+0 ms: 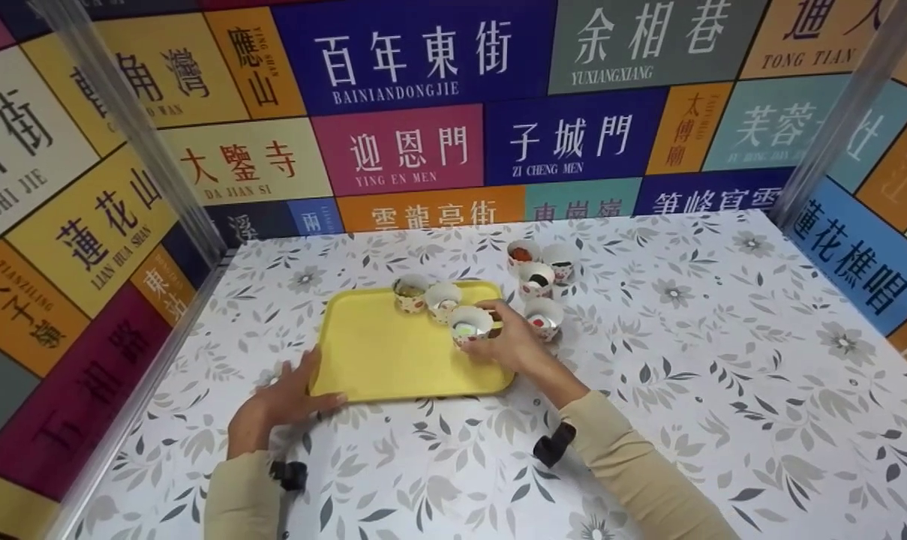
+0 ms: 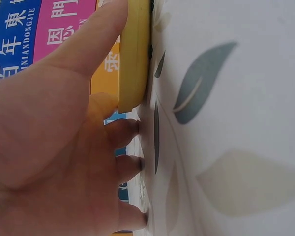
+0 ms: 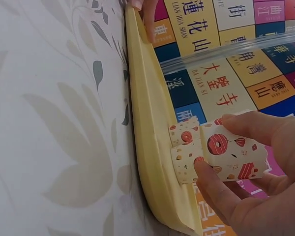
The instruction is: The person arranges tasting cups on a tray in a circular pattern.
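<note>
My right hand (image 1: 517, 341) holds a small patterned paper cup (image 1: 464, 324) between thumb and fingers, over the right part of a yellow tray (image 1: 382, 356). Something pale green lies inside this cup. In the right wrist view the held cup (image 3: 236, 153) shows red cake and doughnut prints and overlaps the cups behind it. Two similar cups, one with yellowish contents (image 1: 410, 292) and one whitish inside (image 1: 443, 301), stand near the tray's back edge. My left hand (image 1: 280, 397) touches the tray's front left corner, thumb along the front rim; its other fingertips (image 2: 132, 164) reach down to the table.
Right of the tray stands a cup with a red item (image 1: 543, 319). Behind it are a cup with dark contents (image 1: 536, 279), one with orange-red contents (image 1: 524, 255) and another cup (image 1: 560, 262). A flowered cloth (image 1: 686, 390) covers the table; a sign-covered wall (image 1: 408, 150) rises behind.
</note>
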The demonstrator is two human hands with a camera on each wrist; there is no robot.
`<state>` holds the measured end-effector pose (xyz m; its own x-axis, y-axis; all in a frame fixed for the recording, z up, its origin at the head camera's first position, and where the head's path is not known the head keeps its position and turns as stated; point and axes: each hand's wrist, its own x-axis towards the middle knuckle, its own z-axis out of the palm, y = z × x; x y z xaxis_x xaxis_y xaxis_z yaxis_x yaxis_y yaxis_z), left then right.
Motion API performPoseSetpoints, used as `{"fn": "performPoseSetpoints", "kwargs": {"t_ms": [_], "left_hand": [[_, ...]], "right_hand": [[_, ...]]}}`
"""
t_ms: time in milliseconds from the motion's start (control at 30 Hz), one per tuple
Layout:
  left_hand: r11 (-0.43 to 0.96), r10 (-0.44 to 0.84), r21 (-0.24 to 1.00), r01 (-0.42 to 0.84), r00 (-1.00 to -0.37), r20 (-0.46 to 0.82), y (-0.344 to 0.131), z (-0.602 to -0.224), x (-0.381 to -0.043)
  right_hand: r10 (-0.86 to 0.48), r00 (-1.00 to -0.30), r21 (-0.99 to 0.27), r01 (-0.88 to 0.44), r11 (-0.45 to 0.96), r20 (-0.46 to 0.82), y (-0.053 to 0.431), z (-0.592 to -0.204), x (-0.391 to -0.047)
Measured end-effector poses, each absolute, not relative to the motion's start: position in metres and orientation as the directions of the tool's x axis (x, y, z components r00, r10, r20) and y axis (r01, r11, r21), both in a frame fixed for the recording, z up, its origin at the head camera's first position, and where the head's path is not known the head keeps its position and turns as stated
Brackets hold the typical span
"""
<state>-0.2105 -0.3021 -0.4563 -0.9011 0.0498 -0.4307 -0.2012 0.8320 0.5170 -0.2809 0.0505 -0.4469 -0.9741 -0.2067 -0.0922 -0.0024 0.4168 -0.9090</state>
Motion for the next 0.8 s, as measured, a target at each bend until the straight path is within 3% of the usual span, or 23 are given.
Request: {"fn": "performPoseSetpoints", "kwargs": {"t_ms": [300, 800], "left_hand": [[0.829, 0.031, 0.514, -0.222, -0.899, -0.437, -0.302, -0.457, -0.211], [0.830, 0.079, 0.530, -0.172, -0.906, -0.417, -0.301, -0.456, -0.208]], "right_hand": [[-0.178, -0.977, -0.881, 0.023, 0.472, -0.121, 0.038, -0.451, -0.290], [-0.207, -0.975, -0.935, 0.001, 0.356, -0.080, 0.025, -0.463, -0.294]]}}
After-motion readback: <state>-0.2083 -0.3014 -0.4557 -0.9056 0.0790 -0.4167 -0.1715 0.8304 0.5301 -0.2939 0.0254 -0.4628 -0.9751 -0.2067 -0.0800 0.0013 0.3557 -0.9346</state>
